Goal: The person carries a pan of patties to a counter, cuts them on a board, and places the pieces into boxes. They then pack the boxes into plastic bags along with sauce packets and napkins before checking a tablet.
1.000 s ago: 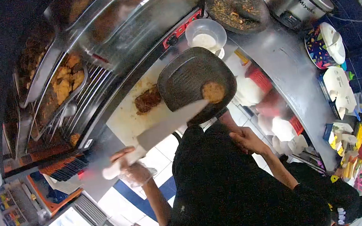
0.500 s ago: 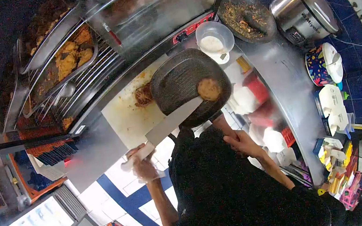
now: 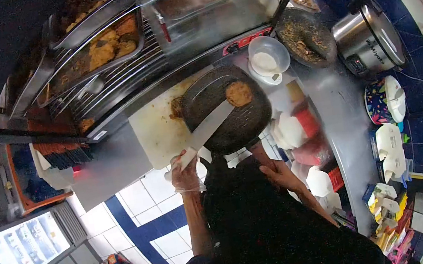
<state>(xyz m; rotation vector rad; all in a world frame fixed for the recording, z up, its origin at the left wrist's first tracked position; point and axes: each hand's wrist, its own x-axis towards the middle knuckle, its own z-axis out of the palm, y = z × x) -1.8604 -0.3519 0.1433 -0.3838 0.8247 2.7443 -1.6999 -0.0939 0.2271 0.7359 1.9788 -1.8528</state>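
Note:
My left hand (image 3: pixel 186 176), in a clear plastic glove, is wrapped round the white handle of a wide-bladed knife (image 3: pixel 212 124). The blade reaches over a dark ridged square pan (image 3: pixel 215 87), its tip at a round brown patty (image 3: pixel 238 93) near the pan's far right side. My right hand (image 3: pixel 280 174) grips the pan's brown handle (image 3: pixel 260 153). Beneath the pan's left side lies a white cutting board (image 3: pixel 152 125), with a dark brown piece (image 3: pixel 177 107) partly hidden by the pan.
Beyond the board stands a glass-fronted cabinet with trays of fried food (image 3: pixel 109 46). To the right are a clear plastic container (image 3: pixel 269 56), a stone mortar (image 3: pixel 307 36), a rice cooker (image 3: pixel 368 38), a patterned pot (image 3: pixel 383 100) and white boxes (image 3: pixel 390 150).
The patty lies farther from me in the pan, with the knife tip still at it. The pan covers more of the brown piece. The whole view has shifted.

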